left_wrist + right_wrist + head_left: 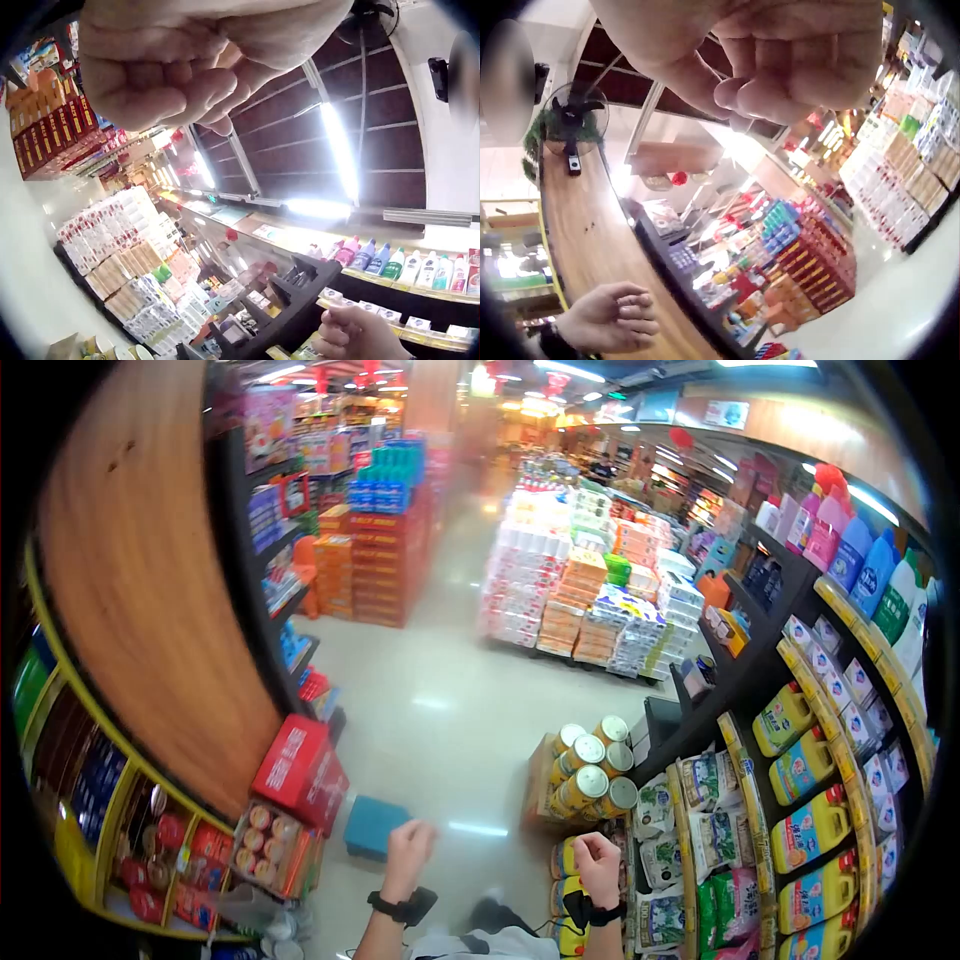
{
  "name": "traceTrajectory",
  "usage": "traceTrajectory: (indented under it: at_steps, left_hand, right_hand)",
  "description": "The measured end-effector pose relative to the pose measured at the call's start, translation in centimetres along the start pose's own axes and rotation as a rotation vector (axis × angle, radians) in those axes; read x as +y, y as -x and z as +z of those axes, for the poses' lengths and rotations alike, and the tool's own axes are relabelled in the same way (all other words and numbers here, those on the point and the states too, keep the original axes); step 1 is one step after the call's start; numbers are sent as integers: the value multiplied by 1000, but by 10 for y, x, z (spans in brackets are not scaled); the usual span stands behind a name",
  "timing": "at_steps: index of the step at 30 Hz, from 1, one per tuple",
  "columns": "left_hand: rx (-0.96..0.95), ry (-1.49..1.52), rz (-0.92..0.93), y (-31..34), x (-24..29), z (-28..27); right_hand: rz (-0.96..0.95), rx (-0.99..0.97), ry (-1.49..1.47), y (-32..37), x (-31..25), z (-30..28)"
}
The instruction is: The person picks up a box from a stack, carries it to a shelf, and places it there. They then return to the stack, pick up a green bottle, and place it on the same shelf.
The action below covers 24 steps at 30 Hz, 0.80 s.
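In the head view the left hand (408, 857) is raised at the lower middle, above the floor and near a blue-green box (375, 827). The right hand (598, 868) is level with it, beside jars with white lids (580, 790). Both wrists wear black straps. The left wrist view has the left hand (187, 67) large at the top, its fingers loosely bent around nothing. Large at the top of the right wrist view, the right hand (780, 60) also has loosely bent fingers and holds nothing.
Shelves with yellow jugs (815, 832) and bottles (870, 575) line the right. A wooden panel (150, 560), red box (300, 770) and carton of jars (262, 840) stand left. Stacked paper packs (590, 580) and red cartons (385, 560) flank the pale aisle floor (420, 670) ahead.
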<state>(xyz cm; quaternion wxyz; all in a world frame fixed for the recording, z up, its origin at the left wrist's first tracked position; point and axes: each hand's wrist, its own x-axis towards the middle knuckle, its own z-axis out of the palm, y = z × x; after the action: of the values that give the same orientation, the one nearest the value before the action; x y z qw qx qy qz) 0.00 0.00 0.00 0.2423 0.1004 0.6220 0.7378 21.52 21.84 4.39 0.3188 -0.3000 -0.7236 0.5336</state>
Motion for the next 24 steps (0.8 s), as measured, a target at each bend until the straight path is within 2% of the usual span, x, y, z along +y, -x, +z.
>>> traceTrajectory:
  at_steps: [2,3,5,6,9,11,12,13,15,17,19,20,23,24]
  left_hand:
    - [-40,65,-26,-6,-8,12]
    - [-35,-95,7,-95,16,5]
    - [-54,-67,23,-144,22,48]
    - [-110,-49,7,-164,26,72]
    - [-75,-47,8,-240,48,98]
    - [-42,-97,44,-279,65,101]
    - [-30,-119,93,-307,74,102]
    - [13,-130,99,-327,76,100]
    - [102,-127,102,-362,77,97]
    - [184,-83,49,-390,78,93]
    - [251,-46,24,-427,69,85]
    - [283,-36,22,-447,59,77]
    - [365,28,6,-518,43,68]
    - [384,46,-1,-545,39,64]
  right_hand:
    - [-22,50,109,-2,1,-16]
    - [24,110,-40,-74,52,32]
    - [6,191,-6,-131,76,2]
    - [98,220,38,-158,59,-23]
    - [58,312,52,-253,112,-47]
    - [-41,306,40,-314,108,-39]
    - [-7,259,0,-346,110,-30]
    - [-26,242,47,-382,130,-19]
    - [-113,135,121,-446,133,21]
    - [-153,4,202,-493,135,67]
    - [-146,-184,158,-533,130,117]
    - [-68,-260,213,-548,91,140]
    - [-193,-412,215,-605,96,198]
    - [-178,-440,236,-627,100,210]
